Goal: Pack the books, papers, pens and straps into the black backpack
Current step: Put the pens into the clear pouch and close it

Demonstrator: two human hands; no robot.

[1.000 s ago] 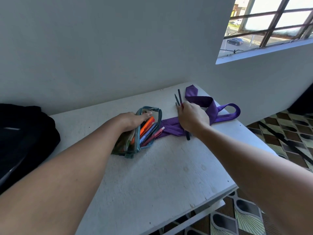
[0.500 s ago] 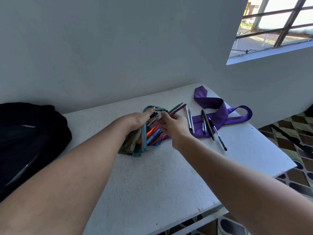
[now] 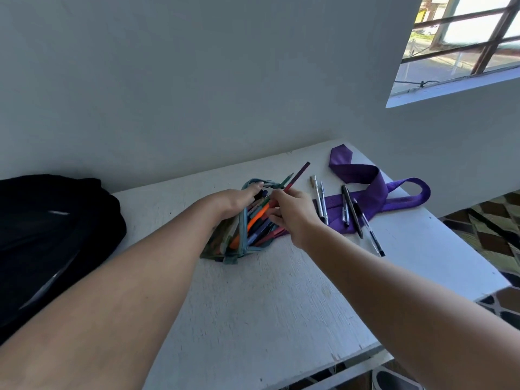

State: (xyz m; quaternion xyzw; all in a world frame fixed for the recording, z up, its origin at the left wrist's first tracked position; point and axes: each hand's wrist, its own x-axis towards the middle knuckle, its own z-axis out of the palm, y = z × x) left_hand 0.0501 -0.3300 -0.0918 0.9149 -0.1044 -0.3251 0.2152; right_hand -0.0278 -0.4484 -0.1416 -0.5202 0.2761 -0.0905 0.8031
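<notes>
both hands work at the pencil case (image 3: pixel 239 237) mid-table — left hand (image 3: pixel 236 199) grips its open rim, right hand (image 3: pixel 292 213) pinches a red pencil (image 3: pixel 298 175) and a green one (image 3: pixel 285 181), tips angled up over the opening. loose pens (image 3: pixel 349 212) lie just right on the purple strap (image 3: pixel 380 192). black backpack (image 3: pixel 47 237) sits at the white table (image 3: pixel 281 305)'s left end.

Daylight from window (image 3: pixel 461 49) upper right, wide-angle edge distortion

Both arms reach forward, left hand (image 3: pixel 239 199) and right hand (image 3: pixel 292 213) curled.
</notes>
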